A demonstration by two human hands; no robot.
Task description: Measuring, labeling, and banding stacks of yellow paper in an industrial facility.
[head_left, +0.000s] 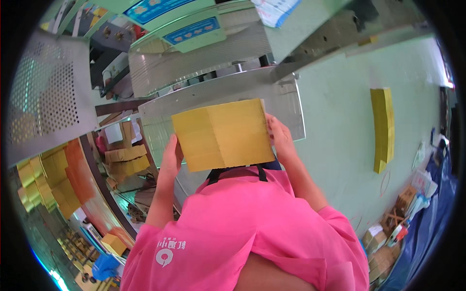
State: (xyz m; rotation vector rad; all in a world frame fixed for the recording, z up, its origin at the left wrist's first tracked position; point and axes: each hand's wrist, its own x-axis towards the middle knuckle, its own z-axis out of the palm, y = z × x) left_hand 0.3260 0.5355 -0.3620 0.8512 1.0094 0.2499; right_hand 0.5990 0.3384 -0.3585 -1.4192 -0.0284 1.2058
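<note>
Between my two hands is a flat yellow-brown cardboard sheet (238,133) with a crease running down its middle. My left hand (172,154) grips its left edge, mostly with the thumb showing, while the other fingers are hidden. At the right edge my right hand (280,135) is closed on the sheet, its thumb side up and the remaining fingers partly hidden. The cardboard is held in front of my body, over the near part of a metal worktable (287,119). Whether it is one sheet or several together, I cannot tell.
Beyond the table stands a machine with a ribbed clear guard (204,65). A perforated metal panel (48,92) is at the left. Stacked cardboard (57,179) lies lower left. A long cardboard stack (383,128) rests on the floor at right, near boxes (383,259) and blue tarp (429,208).
</note>
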